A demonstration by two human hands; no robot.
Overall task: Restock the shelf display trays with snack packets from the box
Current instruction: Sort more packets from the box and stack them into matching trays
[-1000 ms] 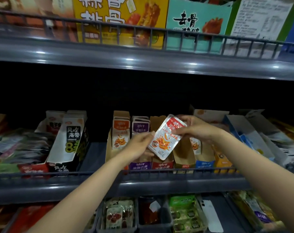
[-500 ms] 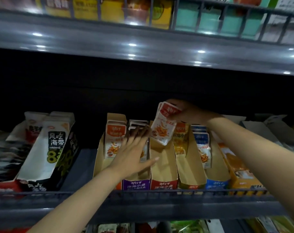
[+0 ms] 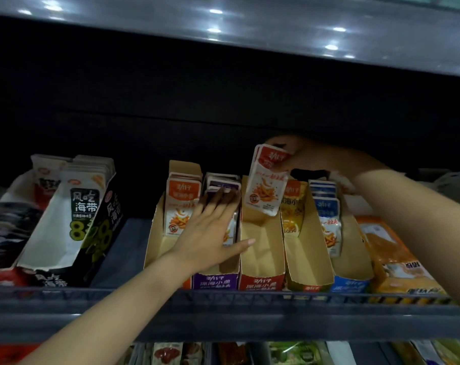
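My right hand point(image 3: 313, 159) grips a small stack of red-and-white snack packets point(image 3: 267, 184) by the top edge, holding them upright over the back of the red-fronted cardboard display tray point(image 3: 261, 259), which has bare cardboard inside. My left hand point(image 3: 210, 227) lies flat with fingers spread on the purple packets point(image 3: 222, 181) in the purple-fronted tray point(image 3: 214, 281), its thumb reaching over the wall of the red tray. Orange point(image 3: 182, 204), yellow point(image 3: 293, 206) and blue packets point(image 3: 326, 206) stand in the neighbouring trays. The supply box is out of sight.
A wire rail point(image 3: 223, 296) runs along the shelf front. A tall black-and-white seaweed carton point(image 3: 73, 219) stands to the left, an orange bag point(image 3: 397, 254) to the right. The upper shelf's underside point(image 3: 250, 27) hangs close overhead. More snacks sit on the shelf below point(image 3: 289, 353).
My right hand carried the red packets up and back toward the rear of the red tray. My left hand let go of them and came down flat on the purple packets. The view tilted closer to the shelf.
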